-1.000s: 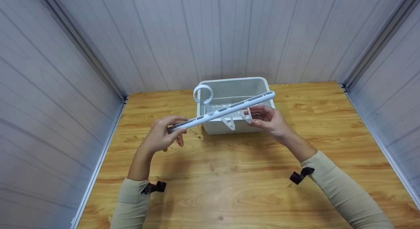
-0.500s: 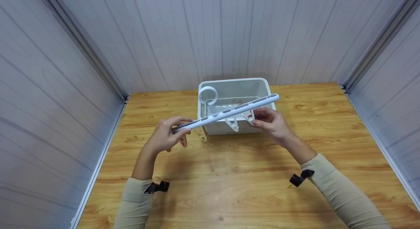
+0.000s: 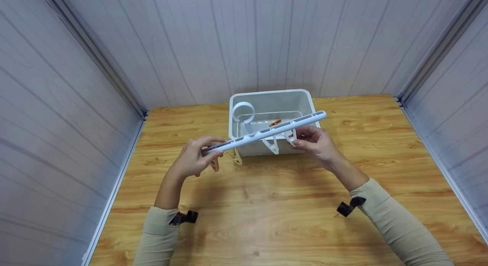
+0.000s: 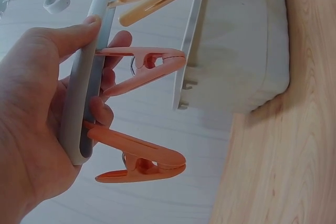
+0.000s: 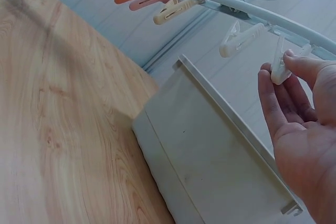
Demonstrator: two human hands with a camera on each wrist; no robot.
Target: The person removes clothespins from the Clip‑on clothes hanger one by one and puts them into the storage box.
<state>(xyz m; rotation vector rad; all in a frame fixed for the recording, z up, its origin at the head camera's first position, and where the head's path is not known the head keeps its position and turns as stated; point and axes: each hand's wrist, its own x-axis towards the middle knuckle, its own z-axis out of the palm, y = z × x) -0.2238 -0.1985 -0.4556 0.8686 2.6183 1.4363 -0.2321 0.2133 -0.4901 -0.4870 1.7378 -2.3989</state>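
Observation:
A light-blue clip hanger [image 3: 274, 131] with a round hook [image 3: 244, 104] is held up, slanting, over the front of the bin. My left hand [image 3: 193, 154] grips its left end, thumb on top and fingers curled under the bar. Near that end hang an orange clothespin [image 4: 142, 153], a pink clothespin [image 4: 157, 66] and a yellow clothespin [image 4: 157, 3]. On the other half hangs one white clothespin [image 5: 239, 41]. Between thumb and fingertips, my right hand [image 3: 315, 145] pinches another white clothespin [image 5: 280, 71], right under the bar toward its right end.
Behind the hanger, a white plastic bin [image 3: 270, 92] stands on the wood-grain table [image 3: 259, 212], close to the back wall [image 3: 190, 48]. Inside it lies a small orange object [image 3: 275, 122], partly hidden by the hanger. Panel walls rise at left and right.
The hanger and my left hand have shifted slightly to the right, and the bar has dropped a little. The orange object in the bin now shows. My right hand keeps its pinch.

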